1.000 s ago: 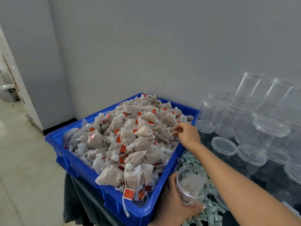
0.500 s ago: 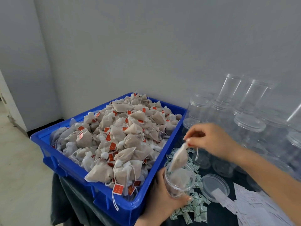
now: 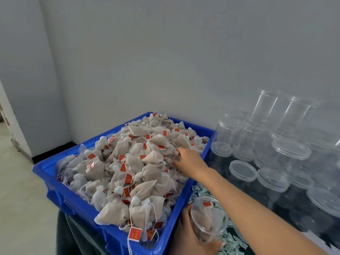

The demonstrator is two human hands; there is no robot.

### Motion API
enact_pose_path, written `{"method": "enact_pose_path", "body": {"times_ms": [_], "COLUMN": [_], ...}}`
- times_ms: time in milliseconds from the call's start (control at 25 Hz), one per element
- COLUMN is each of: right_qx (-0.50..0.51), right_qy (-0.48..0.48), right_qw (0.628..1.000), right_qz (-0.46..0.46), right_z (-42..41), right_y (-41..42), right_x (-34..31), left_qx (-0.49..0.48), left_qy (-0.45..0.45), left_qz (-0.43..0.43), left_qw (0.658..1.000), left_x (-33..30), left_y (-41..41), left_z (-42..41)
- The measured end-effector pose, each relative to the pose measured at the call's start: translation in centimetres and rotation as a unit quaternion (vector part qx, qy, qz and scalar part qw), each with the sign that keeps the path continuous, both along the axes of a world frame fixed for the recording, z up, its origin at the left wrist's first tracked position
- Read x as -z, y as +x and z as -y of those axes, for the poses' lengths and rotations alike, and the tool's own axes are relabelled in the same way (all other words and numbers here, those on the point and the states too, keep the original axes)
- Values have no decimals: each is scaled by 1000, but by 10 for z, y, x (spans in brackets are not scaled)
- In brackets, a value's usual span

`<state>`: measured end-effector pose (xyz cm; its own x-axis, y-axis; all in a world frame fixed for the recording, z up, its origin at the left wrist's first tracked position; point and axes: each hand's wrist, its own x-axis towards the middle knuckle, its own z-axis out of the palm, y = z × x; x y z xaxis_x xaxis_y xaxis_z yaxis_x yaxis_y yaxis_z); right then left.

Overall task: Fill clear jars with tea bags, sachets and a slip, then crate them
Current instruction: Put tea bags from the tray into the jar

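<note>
Two or so tea bags already sit in the jar (image 3: pixel 208 219), so the filling step is in hand, by my judgement early on, with sachets and slip yet to go in. The left hand (image 3: pixel 191 234) grips the jar from below and behind, at the table's near edge just beside the bin's (image 3: pixel 60 183) near right corner; the jar's long axis tilts, its open mouth pointing up and back toward the wall, a red tag showing at the rim. The right hand (image 3: pixel 189 160) reaches into the heaped bags (image 3: pixel 128 170) near the bin's right edge, fingers curled down among them; whether they have closed on a bag I cannot tell. The next move likely calls for pinching one bag free without dragging tangled strings, then carrying it over the bin's right wall to the jar's mouth. Green sachets (image 3: pixel 233 240) lie scattered on the table around the jar. Empty jars (image 3: pixel 228 133) and lids (image 3: pixel 242 171) crowd the table's right side, up to the wall.
</note>
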<state>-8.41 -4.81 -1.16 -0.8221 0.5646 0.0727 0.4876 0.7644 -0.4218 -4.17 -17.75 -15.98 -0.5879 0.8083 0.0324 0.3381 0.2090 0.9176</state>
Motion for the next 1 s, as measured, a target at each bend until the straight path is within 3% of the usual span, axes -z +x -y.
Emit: {"method": "enact_pose_path", "body": {"times_ms": [280,400,600,720,840,880,1000], "right_qx": [65,87,95,47,-35,-38,57], "right_qy": [29,-33,-262,-213,-178,-165,-85], "right_qw": [997,991,930,947,980,984,990], "right_qz": [-24,-99,-239,-235,-78,-48,-100], "right_z": [-16,-20,-8,5,16,16,-1], "right_y": [0,30,86,122,145,150,162], "right_x": [19,7,-16,-25,-24,-20,-10], "left_qx": [4,-6,2,10,13,14,2], "left_qy": [10,84,111,111,115,117,128], "left_qz": [-17,-86,-69,-55,-33,-23,-23], "left_qw": [1000,993,991,992,993,993,991], "left_x": [-2,-7,-13,-15,-16,-18,-25], "left_y": [0,4,4,6,8,9,11], "left_z": [0,1,5,6,6,6,7]}}
